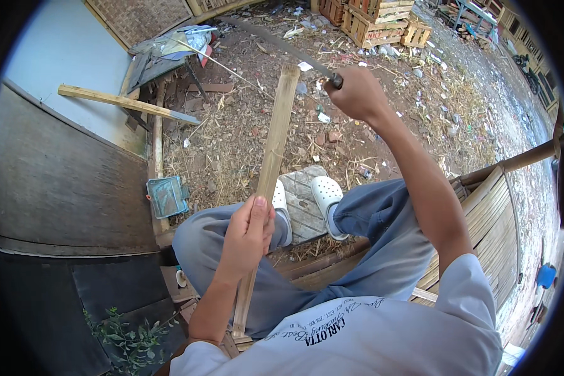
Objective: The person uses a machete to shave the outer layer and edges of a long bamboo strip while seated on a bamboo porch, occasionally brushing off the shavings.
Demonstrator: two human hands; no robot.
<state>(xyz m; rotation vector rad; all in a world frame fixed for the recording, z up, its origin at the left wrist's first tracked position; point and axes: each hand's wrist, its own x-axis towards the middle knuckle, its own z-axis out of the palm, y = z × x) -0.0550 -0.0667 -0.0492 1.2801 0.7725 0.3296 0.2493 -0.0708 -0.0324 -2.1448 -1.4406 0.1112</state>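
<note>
My left hand (247, 235) grips a long flat bamboo slat (277, 131) near its lower part and holds it upright and slightly tilted in front of my knees. My right hand (356, 93) is closed on the handle of a long dark blade (276, 41). The blade stretches up and to the left, and its edge meets the slat's top end. I sit on a bamboo bench (489, 213), wearing blue jeans and white clogs (327, 195). The clogs rest on a grey paving block (304, 210).
Dirt ground strewn with dry straw and litter lies ahead. A dark wooden wall (56, 182) is at the left, with a loose plank (125, 103) leaning by it and a small teal tray (167, 196) below. Wooden crates (376, 19) stand at the back.
</note>
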